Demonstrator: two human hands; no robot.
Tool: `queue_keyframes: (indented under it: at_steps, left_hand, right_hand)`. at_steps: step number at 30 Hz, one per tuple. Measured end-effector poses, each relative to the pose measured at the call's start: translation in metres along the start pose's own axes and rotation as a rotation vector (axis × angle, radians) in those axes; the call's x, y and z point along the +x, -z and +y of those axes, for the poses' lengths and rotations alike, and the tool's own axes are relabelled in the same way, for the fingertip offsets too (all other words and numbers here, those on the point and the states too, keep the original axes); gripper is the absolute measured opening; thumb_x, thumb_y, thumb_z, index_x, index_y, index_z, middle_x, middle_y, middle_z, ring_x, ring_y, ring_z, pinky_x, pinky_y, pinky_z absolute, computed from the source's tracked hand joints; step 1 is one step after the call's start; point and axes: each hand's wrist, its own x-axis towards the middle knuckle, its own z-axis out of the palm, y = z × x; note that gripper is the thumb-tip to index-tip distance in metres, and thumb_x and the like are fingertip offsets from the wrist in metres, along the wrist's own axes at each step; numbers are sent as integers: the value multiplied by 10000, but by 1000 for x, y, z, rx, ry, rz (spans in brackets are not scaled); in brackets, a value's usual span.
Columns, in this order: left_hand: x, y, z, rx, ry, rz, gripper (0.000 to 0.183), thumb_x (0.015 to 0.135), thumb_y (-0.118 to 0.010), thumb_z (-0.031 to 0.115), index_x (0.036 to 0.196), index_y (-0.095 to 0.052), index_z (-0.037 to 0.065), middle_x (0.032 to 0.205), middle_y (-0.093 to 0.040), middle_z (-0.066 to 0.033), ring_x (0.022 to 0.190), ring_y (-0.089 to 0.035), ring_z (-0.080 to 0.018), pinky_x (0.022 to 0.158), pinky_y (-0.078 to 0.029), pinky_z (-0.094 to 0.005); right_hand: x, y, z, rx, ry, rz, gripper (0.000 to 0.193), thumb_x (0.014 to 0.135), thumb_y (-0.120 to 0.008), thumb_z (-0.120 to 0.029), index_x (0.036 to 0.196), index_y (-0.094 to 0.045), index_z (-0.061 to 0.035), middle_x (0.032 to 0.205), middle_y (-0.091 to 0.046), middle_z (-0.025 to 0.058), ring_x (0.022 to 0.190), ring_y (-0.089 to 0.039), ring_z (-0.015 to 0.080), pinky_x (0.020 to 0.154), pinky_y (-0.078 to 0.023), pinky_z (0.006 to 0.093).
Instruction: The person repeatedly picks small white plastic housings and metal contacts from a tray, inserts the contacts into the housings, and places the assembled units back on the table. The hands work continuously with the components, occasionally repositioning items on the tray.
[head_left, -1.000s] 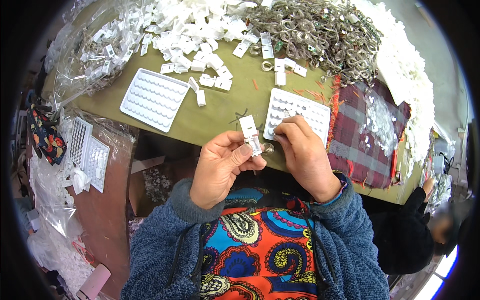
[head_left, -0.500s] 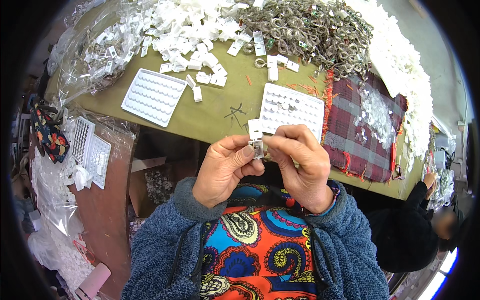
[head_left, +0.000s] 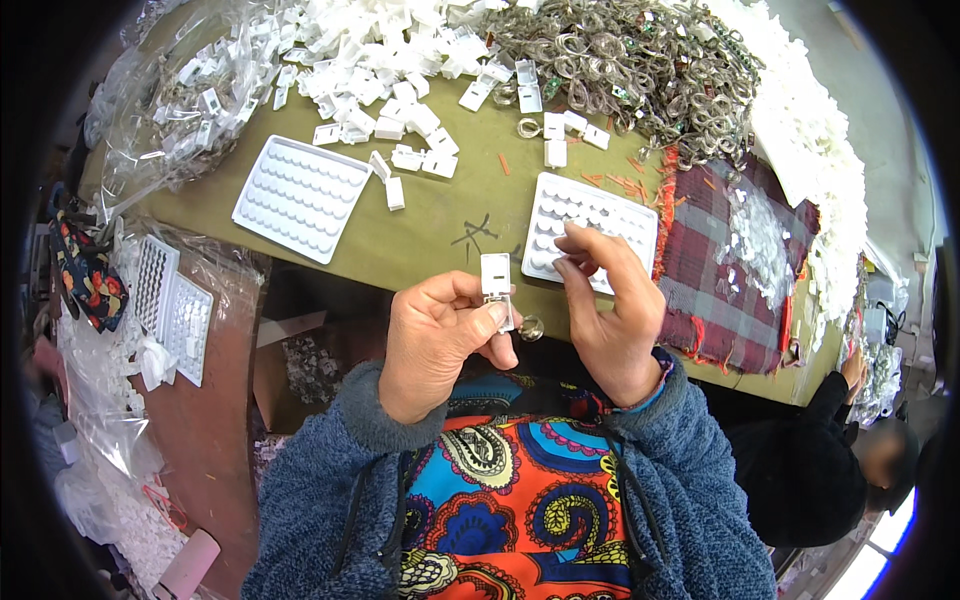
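Note:
My left hand (head_left: 440,335) pinches a small white plastic case (head_left: 495,275) upright between thumb and fingers, its hinged lid raised. Beside the case's lower end hangs a small coil of wire (head_left: 531,328). To the right, my right hand (head_left: 615,310) is lifted away from the case, with thumb and forefinger apart and nothing visible between them. Its fingertips hover by the near edge of a white tray (head_left: 540,215) with round pockets, some holding small round pieces. Farther left lies a second white pocketed tray (head_left: 300,198).
White cases (head_left: 390,60) are heaped at the back, next to a pile of wire coils (head_left: 630,60). Orange slips (head_left: 625,185) are scattered behind the right tray. A plaid cloth (head_left: 720,270) bears clear pieces. Another person (head_left: 800,470) sits at the right; a plastic bag (head_left: 190,110) lies far left.
My right hand has drawn away from the case, moving right toward the tray. The case has shifted slightly left in my left hand, and the wire coil now shows beside it.

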Motion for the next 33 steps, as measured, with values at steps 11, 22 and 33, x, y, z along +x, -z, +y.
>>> queue_keyframes:
  at_steps: [11, 22, 33]
  left_hand:
    - [8, 5, -4, 1, -38, -69, 182, 949, -600, 57, 1090, -615, -58, 954, -693, -156, 668, -666, -155, 603, -592, -269]
    - [0, 2, -10, -209, 34, -148, 248, 1011, -569, 71, 1227, -592, -49, 1004, -708, -121, 846, -722, -179, 776, -629, -309]
    - [-13, -1, -20, -250, 85, -106, 255, 976, -632, 59, 1209, -633, -46, 969, -710, -110, 786, -709, -160, 722, -615, -286]
  right_hand:
    - [12, -12, 13, -145, 119, -122, 282, 808, -657, 106, 1073, -665, 12, 984, -657, 161, 877, -639, 330, 763, -531, 386]
    - [-6, 6, -26, 113, 117, -115, 252, 789, -684, 108, 1011, -626, 4, 970, -618, 139, 829, -652, 313, 693, -542, 367]
    - [-13, 14, -16, 168, 196, -272, 285, 774, -671, 69, 1046, -626, -3, 913, -648, 142, 797, -648, 332, 687, -520, 388]
